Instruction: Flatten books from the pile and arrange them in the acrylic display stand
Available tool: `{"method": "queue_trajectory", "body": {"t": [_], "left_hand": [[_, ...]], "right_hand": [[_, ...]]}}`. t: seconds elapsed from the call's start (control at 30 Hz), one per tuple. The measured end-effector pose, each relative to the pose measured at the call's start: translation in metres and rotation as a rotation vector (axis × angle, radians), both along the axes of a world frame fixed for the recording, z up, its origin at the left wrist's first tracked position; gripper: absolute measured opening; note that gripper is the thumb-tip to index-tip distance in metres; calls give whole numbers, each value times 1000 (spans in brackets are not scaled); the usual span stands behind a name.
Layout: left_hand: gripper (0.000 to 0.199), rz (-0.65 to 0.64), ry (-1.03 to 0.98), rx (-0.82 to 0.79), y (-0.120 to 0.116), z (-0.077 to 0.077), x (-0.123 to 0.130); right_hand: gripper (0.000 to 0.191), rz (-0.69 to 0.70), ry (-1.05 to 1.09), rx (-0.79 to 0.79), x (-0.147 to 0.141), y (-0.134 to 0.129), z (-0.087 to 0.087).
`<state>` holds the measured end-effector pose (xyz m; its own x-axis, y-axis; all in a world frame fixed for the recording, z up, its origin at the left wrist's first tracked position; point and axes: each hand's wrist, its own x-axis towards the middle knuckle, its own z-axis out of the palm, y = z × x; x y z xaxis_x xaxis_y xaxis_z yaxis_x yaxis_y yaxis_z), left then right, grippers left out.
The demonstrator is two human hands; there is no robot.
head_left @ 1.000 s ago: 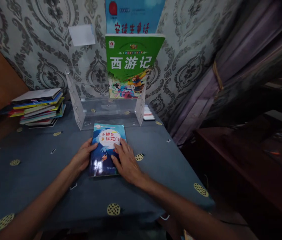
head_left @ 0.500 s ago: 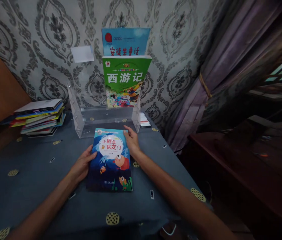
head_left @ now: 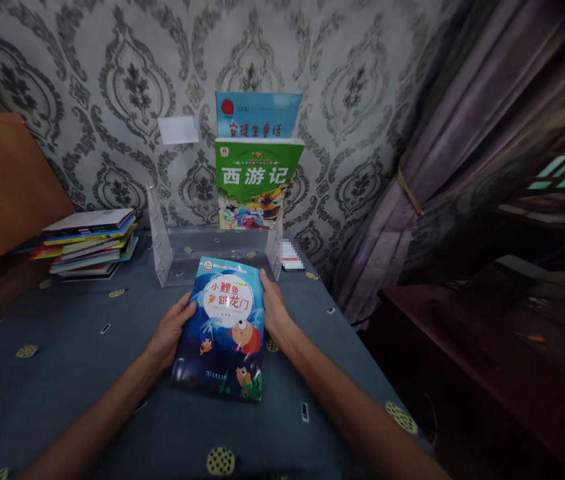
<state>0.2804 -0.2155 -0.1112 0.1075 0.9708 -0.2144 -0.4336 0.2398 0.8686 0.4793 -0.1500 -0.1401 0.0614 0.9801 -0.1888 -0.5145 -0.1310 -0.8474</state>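
Observation:
A blue picture book with cartoon fish on its cover is held between my two hands, its front facing me and slightly tilted. My left hand grips its left edge, thumb on the cover and the other fingers behind it. On the upper right edge, my right hand is closed, its fingers mostly hidden behind the book. Just beyond stands a clear acrylic book stand. A green book rests upright on the stand's right side, in front of a light blue book.
To the left lies a stack of books beside a brown panel. A small pixelated item sits right of the stand. The dark patterned tablecloth ends at the right, near a purple curtain and dark red furniture.
The blue picture book has tilted a little, its lower edge nearer me. My right hand now wraps the right edge more fully. The view has shifted upward and slightly left.

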Motion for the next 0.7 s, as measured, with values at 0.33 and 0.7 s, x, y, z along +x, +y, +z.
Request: {"method": "queue_trajectory", "body": {"t": [0.33,0.7], "left_hand": [[43,257,54,123,36,14,-7],[44,347,39,91,60,20,-4]], "right_hand": [[64,495,-149,300,9,-51,4],[46,860,-404,373,45,-29,20]]}}
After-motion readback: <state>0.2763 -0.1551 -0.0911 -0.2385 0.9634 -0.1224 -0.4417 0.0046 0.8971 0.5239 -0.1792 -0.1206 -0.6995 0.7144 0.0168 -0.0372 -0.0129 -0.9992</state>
